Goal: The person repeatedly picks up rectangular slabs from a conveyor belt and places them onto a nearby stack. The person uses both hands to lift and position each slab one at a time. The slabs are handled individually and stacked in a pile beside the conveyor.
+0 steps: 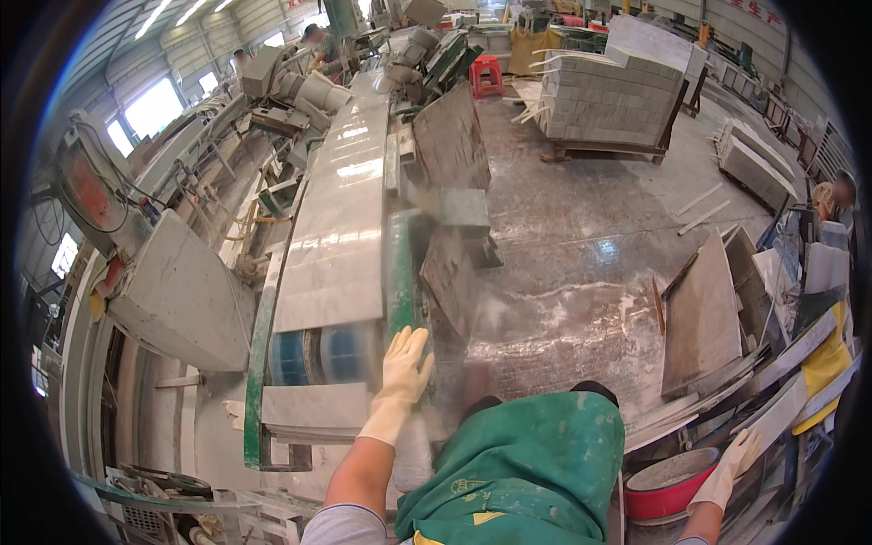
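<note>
The person in the stained green apron (536, 463) stands beside a long conveyor with blue bands (291, 357), arms wide apart. The cream-gloved left hand (406, 371) reaches forward to the green metal side rail (400, 272), fingers stretched out and slightly spread, closed around nothing; from here I can't tell whether the palm bears on the rail. Just left of and beyond that hand, a long, glossy, pale stone slab (331, 241) lies flat along the conveyor, and on the near side of the blue bands rest shorter pale slabs (313, 404). The cream-gloved right hand (738, 461) is low on the other side, well apart from the left, its fingers extended at the near end of a long pale strip (783, 411); whether they pinch it or merely lie against it, I can't tell. That strip slants away past a bright yellow sheet (825, 368). Just left of the right hand sits a rounded red-sided tub (663, 506). Farther off, a large grey-brown board (704, 318) leans at a tilt, and across the wet grey floor (572, 245) stands a big stack of pale stone blocks (609, 100).
</note>
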Demonstrator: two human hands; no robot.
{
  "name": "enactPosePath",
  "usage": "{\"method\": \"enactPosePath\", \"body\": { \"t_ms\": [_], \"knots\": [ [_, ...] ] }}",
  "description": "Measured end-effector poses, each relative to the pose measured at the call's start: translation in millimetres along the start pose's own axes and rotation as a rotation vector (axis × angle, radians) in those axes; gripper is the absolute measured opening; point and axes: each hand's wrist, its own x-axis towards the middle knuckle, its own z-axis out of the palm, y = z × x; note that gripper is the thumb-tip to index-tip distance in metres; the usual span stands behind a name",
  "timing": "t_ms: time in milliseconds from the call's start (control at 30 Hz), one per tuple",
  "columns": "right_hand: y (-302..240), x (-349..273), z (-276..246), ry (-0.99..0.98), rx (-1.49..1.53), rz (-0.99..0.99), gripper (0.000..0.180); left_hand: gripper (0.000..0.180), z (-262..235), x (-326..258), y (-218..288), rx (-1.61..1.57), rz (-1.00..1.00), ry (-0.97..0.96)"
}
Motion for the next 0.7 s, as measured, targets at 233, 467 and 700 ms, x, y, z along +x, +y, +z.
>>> {"method": "enactPosePath", "body": {
  "t_ms": [233,467,700],
  "knots": [
    [6,-5,10,-0.010,0.043,-0.031,0.048,0.048,0,0,-1,0.000,0.019,0.015],
    [-4,-12,-2,-0.031,0.056,0.002,0.050,0.048,1,0,-1,0.001,0.023,0.030],
    [-19,-21,-25,-0.084,0.034,0.035,0.051,0.047,1,0,0,0.003,0.019,0.022]
  ]
}}
